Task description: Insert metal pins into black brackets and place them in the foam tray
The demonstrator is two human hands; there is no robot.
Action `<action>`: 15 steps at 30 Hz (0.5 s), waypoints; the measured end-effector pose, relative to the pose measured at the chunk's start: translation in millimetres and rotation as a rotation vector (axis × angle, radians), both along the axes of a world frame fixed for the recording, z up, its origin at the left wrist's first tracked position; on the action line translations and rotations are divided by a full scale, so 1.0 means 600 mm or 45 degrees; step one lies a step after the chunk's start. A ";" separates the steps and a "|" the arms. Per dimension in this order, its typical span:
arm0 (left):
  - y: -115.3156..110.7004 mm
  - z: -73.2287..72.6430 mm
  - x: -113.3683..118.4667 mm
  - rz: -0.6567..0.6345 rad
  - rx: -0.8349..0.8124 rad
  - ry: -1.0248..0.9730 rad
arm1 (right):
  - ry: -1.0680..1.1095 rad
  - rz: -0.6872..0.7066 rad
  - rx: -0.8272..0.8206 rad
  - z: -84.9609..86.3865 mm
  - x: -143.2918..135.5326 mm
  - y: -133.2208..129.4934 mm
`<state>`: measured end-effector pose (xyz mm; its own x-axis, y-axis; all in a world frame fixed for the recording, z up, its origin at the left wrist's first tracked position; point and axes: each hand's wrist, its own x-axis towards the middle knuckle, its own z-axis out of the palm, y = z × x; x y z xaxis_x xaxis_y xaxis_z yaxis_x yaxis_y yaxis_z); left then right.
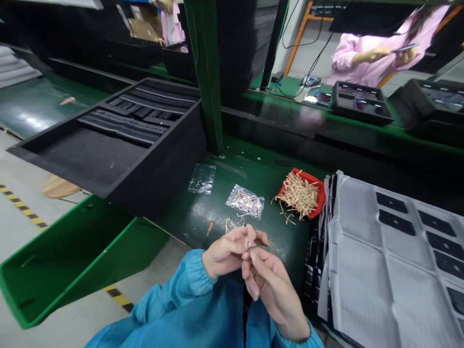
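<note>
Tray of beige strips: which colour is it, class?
The tray is red, shown in the head view.

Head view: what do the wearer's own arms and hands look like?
Left hand and right hand: bare, no gloves. Left sleeve: bright blue, long, loose, creased, gathered at the wrist. Right sleeve: same blue, only its end in view. No cables or markings visible on either.

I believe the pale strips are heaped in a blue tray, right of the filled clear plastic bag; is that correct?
Not quite: the tray is red, not blue, as the head view shows. The pale strips are indeed heaped in it, right of the filled clear plastic bag.
</note>
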<state>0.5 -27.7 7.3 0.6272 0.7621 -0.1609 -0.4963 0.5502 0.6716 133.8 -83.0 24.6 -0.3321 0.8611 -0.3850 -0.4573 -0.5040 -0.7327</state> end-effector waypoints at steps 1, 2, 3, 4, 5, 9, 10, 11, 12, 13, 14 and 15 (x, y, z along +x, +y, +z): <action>0.000 -0.001 0.004 -0.001 -0.028 -0.056 | 0.053 0.001 -0.035 0.002 0.001 0.000; 0.001 -0.001 0.006 -0.004 -0.047 -0.100 | 0.100 0.001 -0.067 0.004 0.003 -0.001; 0.002 -0.001 0.007 -0.010 -0.058 -0.129 | 0.144 0.002 -0.095 0.005 0.005 -0.003; 0.004 -0.001 0.006 -0.020 -0.061 -0.145 | 0.182 0.003 -0.121 0.006 0.006 -0.004; 0.005 0.000 0.004 -0.032 -0.057 -0.150 | 0.216 0.003 -0.144 0.007 0.007 -0.005; 0.013 0.000 -0.007 -0.086 0.002 -0.125 | 0.312 0.013 -0.203 0.005 0.009 -0.008; 0.015 0.000 -0.009 -0.100 0.020 -0.117 | 0.326 0.014 -0.212 0.004 0.009 -0.009; 0.016 0.000 -0.012 -0.114 0.036 -0.109 | 0.337 0.018 -0.219 0.003 0.009 -0.010; 0.017 -0.001 -0.013 -0.129 0.051 -0.101 | 0.346 0.022 -0.227 0.002 0.009 -0.011; 0.018 -0.001 -0.014 -0.141 0.064 -0.093 | 0.355 0.028 -0.235 0.001 0.010 -0.012; 0.018 -0.002 -0.014 -0.152 0.076 -0.087 | 0.365 0.039 -0.244 0.001 0.010 -0.013; 0.018 -0.002 -0.014 -0.161 0.085 -0.083 | 0.374 0.051 -0.253 0.001 0.011 -0.014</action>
<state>-8.0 -17.1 6.2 0.7263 0.6840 -0.0683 -0.4694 0.5661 0.6777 140.4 -91.5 25.2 -0.4855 0.7632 -0.4264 -0.6109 -0.6451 -0.4589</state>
